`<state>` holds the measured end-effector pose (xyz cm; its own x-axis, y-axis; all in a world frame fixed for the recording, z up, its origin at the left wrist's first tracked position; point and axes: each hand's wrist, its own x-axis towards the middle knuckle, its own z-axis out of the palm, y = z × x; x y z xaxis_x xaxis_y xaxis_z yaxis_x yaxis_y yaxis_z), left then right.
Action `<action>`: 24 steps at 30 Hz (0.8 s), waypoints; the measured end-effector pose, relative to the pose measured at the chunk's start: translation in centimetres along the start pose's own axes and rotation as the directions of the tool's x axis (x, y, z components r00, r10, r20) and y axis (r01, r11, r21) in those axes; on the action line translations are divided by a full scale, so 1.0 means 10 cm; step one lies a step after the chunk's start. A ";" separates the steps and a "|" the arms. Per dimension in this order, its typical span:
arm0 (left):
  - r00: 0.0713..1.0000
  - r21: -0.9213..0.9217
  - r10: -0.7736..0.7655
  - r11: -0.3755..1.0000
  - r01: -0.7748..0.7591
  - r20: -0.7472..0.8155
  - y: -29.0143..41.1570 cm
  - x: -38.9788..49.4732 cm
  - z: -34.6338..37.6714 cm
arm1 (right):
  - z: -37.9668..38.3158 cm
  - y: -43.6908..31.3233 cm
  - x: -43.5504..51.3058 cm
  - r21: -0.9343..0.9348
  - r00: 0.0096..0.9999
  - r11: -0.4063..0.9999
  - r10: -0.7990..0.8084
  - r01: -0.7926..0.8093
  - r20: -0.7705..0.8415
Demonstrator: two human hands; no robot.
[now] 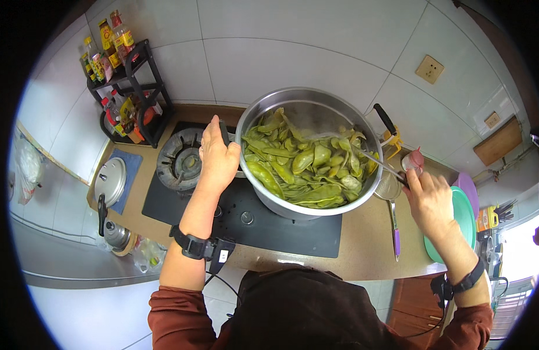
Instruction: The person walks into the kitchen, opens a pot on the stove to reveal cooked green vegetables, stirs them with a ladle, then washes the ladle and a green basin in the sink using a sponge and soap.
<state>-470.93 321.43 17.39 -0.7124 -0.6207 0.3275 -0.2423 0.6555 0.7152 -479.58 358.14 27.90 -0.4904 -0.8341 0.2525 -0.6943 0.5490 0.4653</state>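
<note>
A large steel pot (291, 209) full of flat green bean pods (295, 162) stands over the right side of the gas cooktop, with steam above the pods. My left hand (220, 153) is at the pot's left side, gripping its black handle (224, 132); the fingers point up and away from me. In my right hand (429, 197) is the dark handle of a metal utensil (381, 163), which slants left into the pods; its working end is mostly hidden among them. The pot's right black handle (384, 118) stands free of both hands.
At left are an iron burner (186, 161), a black rack (133, 78) with sauce bottles, and a pressure-cooker lid (110, 181) on a blue cloth (131, 162). To the right lie a strainer with a purple-ended handle (394, 227), a red-lidded jar (411, 161) and a green basin (464, 218).
</note>
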 end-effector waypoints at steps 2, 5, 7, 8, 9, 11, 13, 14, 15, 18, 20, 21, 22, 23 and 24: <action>1.000 0.029 0.011 1.000 -0.011 -0.007 0.04 -0.01 -0.03 | -0.03 -0.07 -0.16 0.033 1.000 0.999 0.002 -0.002 -0.007; 0.977 0.259 0.184 0.954 -0.151 -0.107 0.17 -0.04 -0.12 | -0.01 -0.14 -0.33 0.104 1.000 0.995 0.004 -0.003 -0.010; 0.914 0.319 0.406 0.865 -0.387 0.007 0.31 -0.03 -0.22 | 0.04 -0.15 -0.39 0.165 0.999 0.986 -0.008 0.015 -0.046; 0.855 0.338 0.516 0.797 -0.501 0.049 0.38 -0.02 -0.27 | 0.07 -0.14 -0.41 0.174 0.999 0.985 0.020 -0.013 -0.041; 0.813 0.314 0.577 0.760 -0.569 0.078 0.46 -0.02 -0.26 | 0.10 -0.13 -0.43 0.203 0.997 0.979 0.046 -0.033 -0.062; 0.756 0.223 0.614 0.723 -0.654 0.226 0.61 0.03 -0.22 | 0.16 -0.11 -0.47 0.249 0.995 0.965 0.092 -0.078 -0.045; 0.755 0.153 0.545 0.765 -0.626 0.364 0.72 0.08 -0.11 | 0.21 -0.10 -0.53 0.311 0.990 0.945 0.124 -0.098 -0.063; 0.741 0.149 0.533 0.762 -0.630 0.408 0.76 0.11 -0.06 | 0.22 -0.09 -0.57 0.332 0.989 0.936 0.138 -0.115 -0.045; 0.733 0.163 0.488 0.769 -0.618 0.475 0.79 0.13 -0.01 | 0.24 -0.08 -0.61 0.367 0.988 0.923 0.143 -0.111 -0.059; 0.687 0.241 0.381 0.740 -0.628 0.619 0.83 0.16 0.13 | 0.30 -0.04 -0.72 0.432 0.973 0.883 0.225 -0.184 -0.047; 0.685 0.185 0.337 0.802 -0.569 0.645 0.83 0.16 0.19 | 0.33 0.00 -0.76 0.570 0.949 0.777 0.316 -0.267 0.013; 0.681 0.149 0.332 0.825 -0.545 0.653 0.83 0.15 0.22 | 0.35 0.02 -0.77 0.622 0.933 0.724 0.359 -0.299 0.031; 0.678 0.129 0.330 0.837 -0.532 0.657 0.82 0.15 0.24 | 0.37 0.03 -0.77 0.668 0.919 0.663 0.387 -0.338 0.081; 0.687 0.137 0.325 0.838 -0.528 0.650 0.81 0.15 0.27 | 0.38 0.06 -0.77 0.710 0.905 0.598 0.402 -0.372 0.136; 0.700 0.150 0.315 0.843 -0.517 0.641 0.80 0.15 0.30 | 0.40 0.08 -0.76 0.736 0.879 0.524 0.432 -0.428 0.204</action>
<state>-475.92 327.10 21.72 -0.9971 0.0481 0.0587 0.0653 0.9378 0.3409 -478.51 365.08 22.94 -0.8381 -0.4849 0.2500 -0.5415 0.6841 -0.4886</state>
